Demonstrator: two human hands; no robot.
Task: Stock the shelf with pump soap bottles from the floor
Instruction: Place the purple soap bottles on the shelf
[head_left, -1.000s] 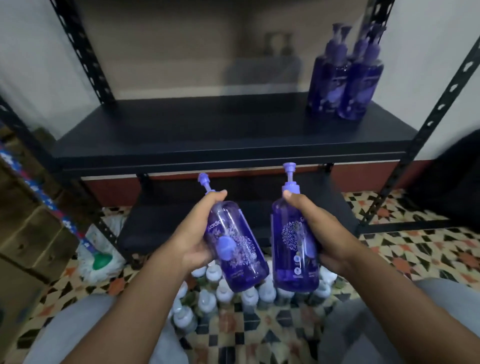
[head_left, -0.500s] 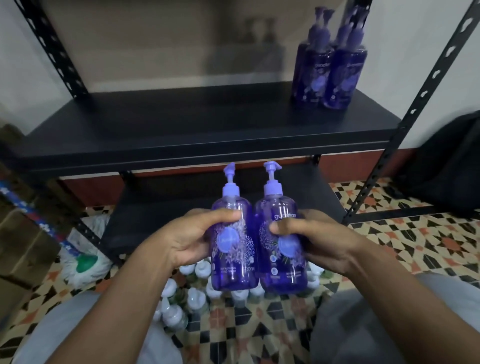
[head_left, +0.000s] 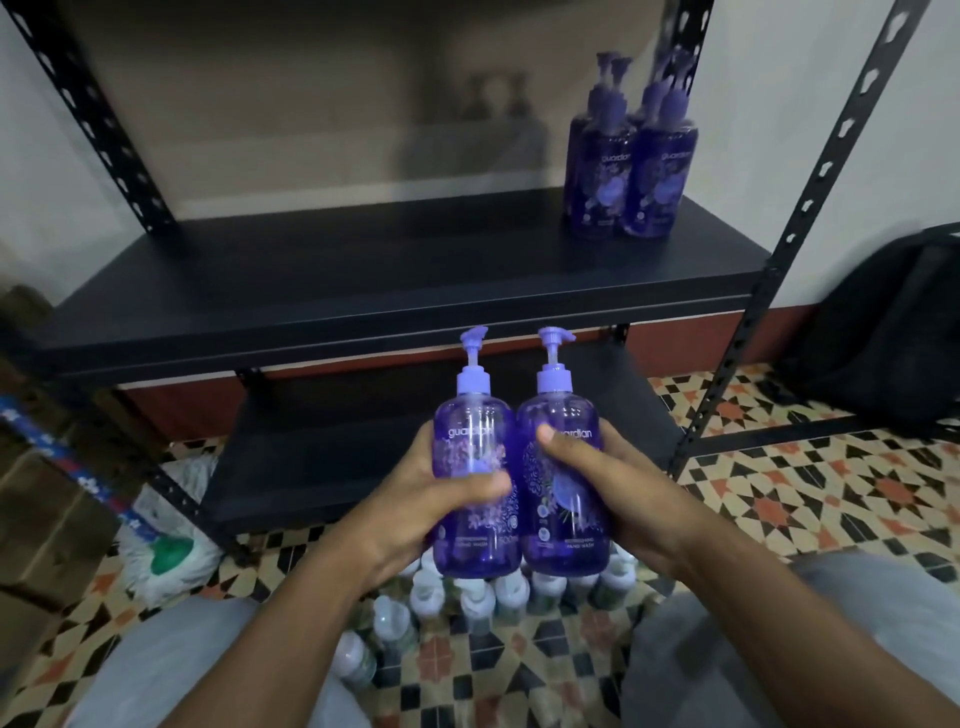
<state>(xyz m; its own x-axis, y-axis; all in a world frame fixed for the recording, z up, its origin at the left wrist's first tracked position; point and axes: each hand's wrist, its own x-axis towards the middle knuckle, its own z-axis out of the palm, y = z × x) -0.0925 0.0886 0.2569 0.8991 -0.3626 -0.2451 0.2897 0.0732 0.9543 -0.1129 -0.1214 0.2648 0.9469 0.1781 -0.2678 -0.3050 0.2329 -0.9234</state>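
Both hands are full: my left hand (head_left: 415, 499) wraps a translucent purple plastic pump soap bottle (head_left: 475, 457), thumb across its label, and my right hand (head_left: 618, 488) grips a second matching purple pump bottle (head_left: 566, 488), thumb pressed near the "guardian" print. I hold the two upright, side by side and touching, in front of the lower black shelf board (head_left: 322, 457) and below the front edge of the upper black metal shelf (head_left: 363, 270). On that upper shelf, at its far right, stands a tight cluster of purple pump bottles (head_left: 631, 156). Under my hands, pale white-capped bottles (head_left: 467, 597) crowd the patterned tile floor (head_left: 831, 499) between my grey-clad knees (head_left: 156, 665). A mop head with a green fitting (head_left: 166, 545) lies at left
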